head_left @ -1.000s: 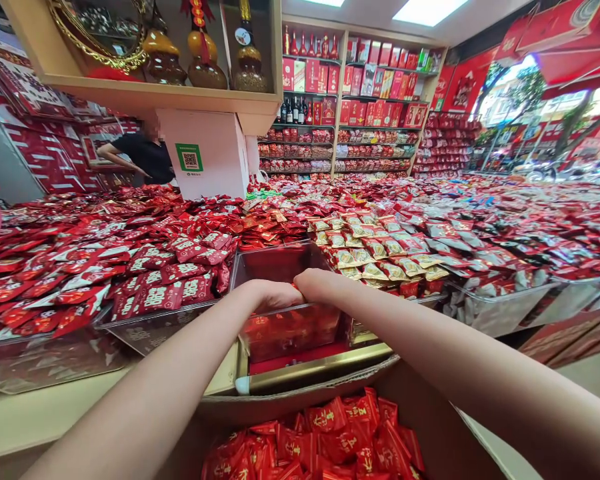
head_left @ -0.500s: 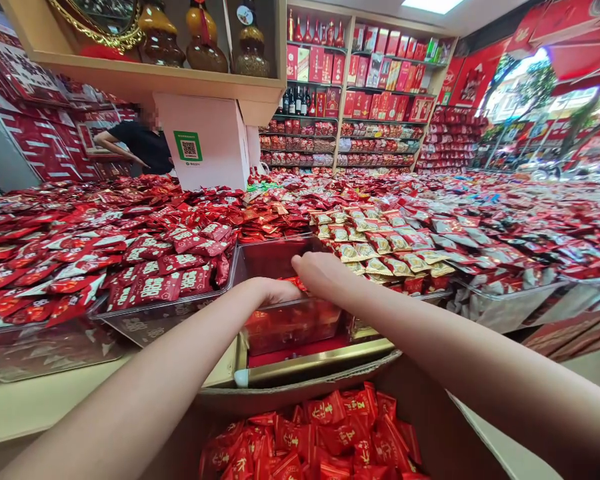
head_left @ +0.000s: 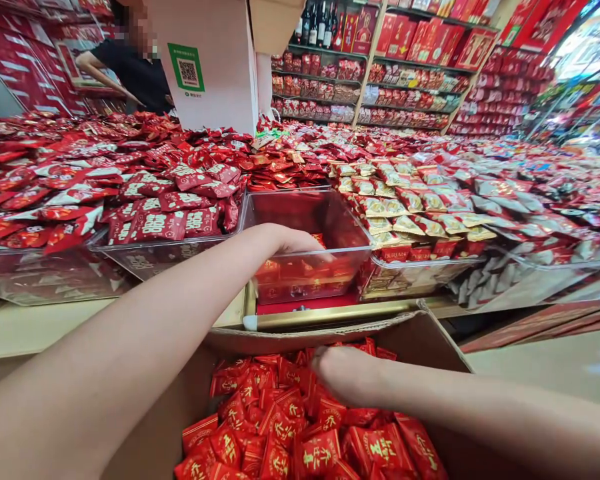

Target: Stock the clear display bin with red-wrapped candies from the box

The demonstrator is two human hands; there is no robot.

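Note:
Reaching over the front rim of a clear plastic bin (head_left: 305, 253), my left hand (head_left: 300, 241) is inside it, fingers stretched out low over a layer of red packets (head_left: 280, 275). The bin wall blurs its fingertips. My right hand (head_left: 343, 375) is down in an open cardboard box (head_left: 420, 340), its back upward and its fingers hidden among small red wrapped packets with gold lettering (head_left: 320, 453). Whether it grips any of these packets cannot be seen. The box stands in front of the bin, below its level.
Left of the bin, another clear bin holds dark red packets (head_left: 163, 220); on the right, one holds cream-and-red packets (head_left: 395, 207). A gold-edged counter (head_left: 325, 317) lies below. A white pillar (head_left: 215, 60) and a person in black (head_left: 140, 77) are behind, with stocked shelves (head_left: 360, 87).
My right hand has moved from the clear bin down into the cardboard box. My left hand has stayed at the bin. The view has tilted down, showing more of the box.

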